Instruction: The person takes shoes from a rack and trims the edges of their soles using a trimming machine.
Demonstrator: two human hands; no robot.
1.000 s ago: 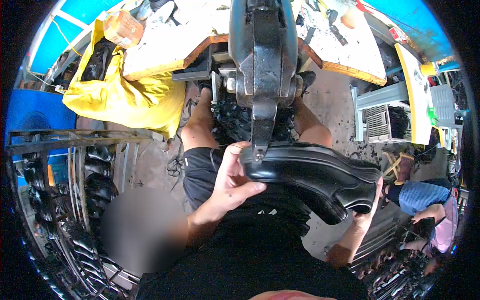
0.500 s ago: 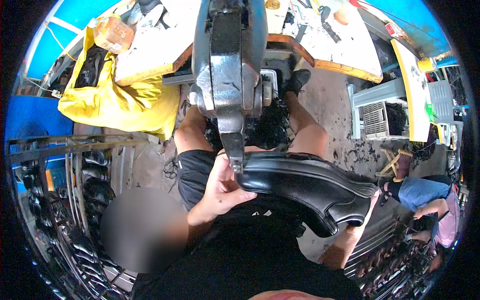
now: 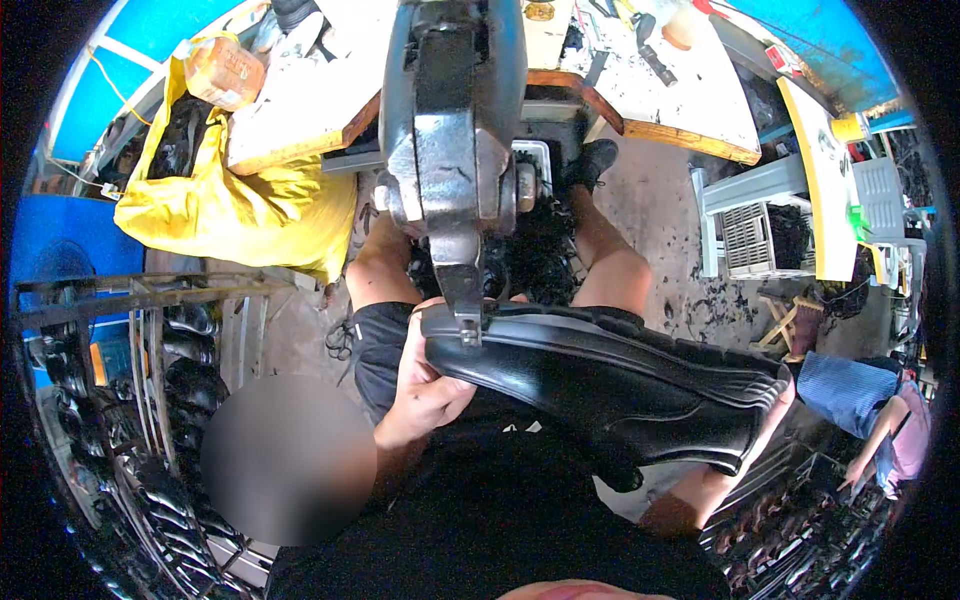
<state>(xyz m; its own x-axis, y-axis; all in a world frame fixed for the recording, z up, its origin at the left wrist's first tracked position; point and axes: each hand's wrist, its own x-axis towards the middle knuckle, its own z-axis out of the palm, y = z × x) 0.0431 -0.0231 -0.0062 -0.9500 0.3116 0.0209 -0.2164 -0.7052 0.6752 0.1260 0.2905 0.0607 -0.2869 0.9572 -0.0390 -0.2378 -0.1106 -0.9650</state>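
Observation:
A black shoe (image 3: pixel 600 385) lies across the front of my body, its toe to the left and heel to the right. My left hand (image 3: pixel 425 385) is wrapped round the toe end, thumb beneath and some fingers hidden behind it. At the heel, my right hand (image 3: pixel 765 430) grips from the right side, mostly covered by the shoe. The narrow metal tip of a dark machine arm (image 3: pixel 460 290) comes down onto the shoe's upper edge near the toe.
Behind the machine is a white worktable (image 3: pixel 690 90) with tools. A yellow sack (image 3: pixel 250 215) sits at the left, above a rack of black shoes (image 3: pixel 190 345). Another person (image 3: pixel 860 400) is at the right, near a grey crate (image 3: pixel 750 240).
The shoe has slid left and turned under the machine tip, its heel further right. My left hand has shifted slightly left, my right hand right. The machine and table appear further left than at first.

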